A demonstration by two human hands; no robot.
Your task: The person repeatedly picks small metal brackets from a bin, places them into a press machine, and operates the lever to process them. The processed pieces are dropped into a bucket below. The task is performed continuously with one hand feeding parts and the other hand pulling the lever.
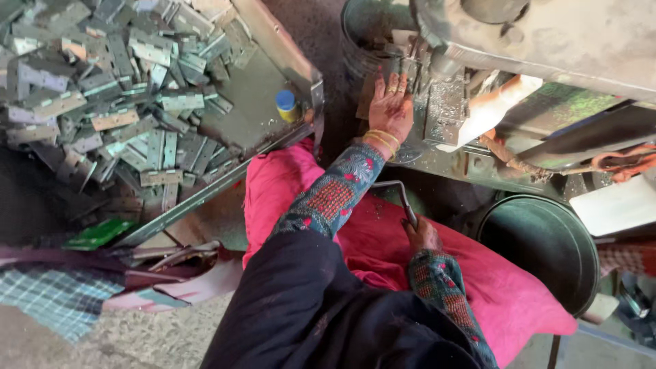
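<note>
Metal handle (400, 195), bent rod, gripped in the right hand's (422, 236) closed fist above the pink lap cloth (383, 253). Left hand (391, 102), fingers extended together, pressed flat at the press machine's (444, 102) die, whatever it steadies hidden. Hinge plates (102, 89) heaped in the tray (256, 92) at left. Risk: lever worked with fingers under the die, crushing likely.

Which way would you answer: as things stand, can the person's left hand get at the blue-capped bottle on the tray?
Probably yes: the left hand rests at the machine, and nothing stands between it and the blue-capped bottle.
</note>
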